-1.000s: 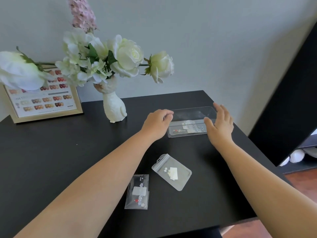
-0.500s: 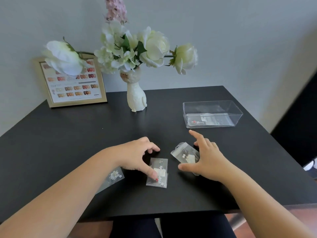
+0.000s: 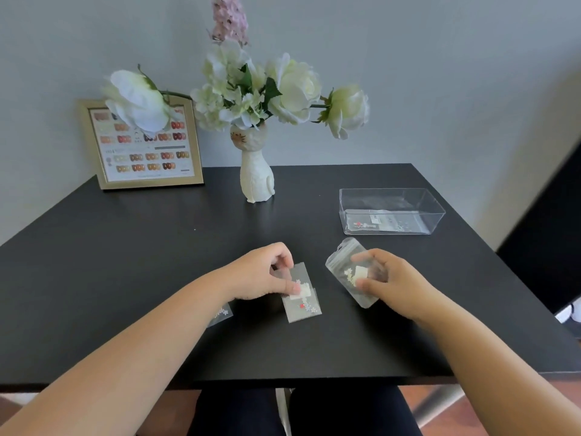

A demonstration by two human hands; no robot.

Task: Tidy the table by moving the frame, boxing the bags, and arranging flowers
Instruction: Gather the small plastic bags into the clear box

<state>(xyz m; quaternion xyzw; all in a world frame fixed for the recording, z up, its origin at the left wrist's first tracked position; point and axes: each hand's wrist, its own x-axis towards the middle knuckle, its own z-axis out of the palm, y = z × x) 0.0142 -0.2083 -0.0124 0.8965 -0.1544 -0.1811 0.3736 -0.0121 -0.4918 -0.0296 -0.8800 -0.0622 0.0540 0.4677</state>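
Bagging underway: I'm pinching flat bag (image 3: 301, 292) with left hand (image 3: 261, 273), gripping zip bag (image 3: 352, 272) with right hand (image 3: 388, 280), both low over surface (image 3: 125, 262). Box (image 3: 391, 212) holding some bags already; third bag (image 3: 221, 314) waiting under left forearm. Frame (image 3: 141, 146) standing at back; flowers (image 3: 251, 89) sitting in vase (image 3: 256, 171).

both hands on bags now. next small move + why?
Probably lift both and carry them to the clear box. The left hand pinches the flat bag, the right hand grips the zip bag, and the box sits open at far right, already holding bags. A third bag waits under the left forearm.
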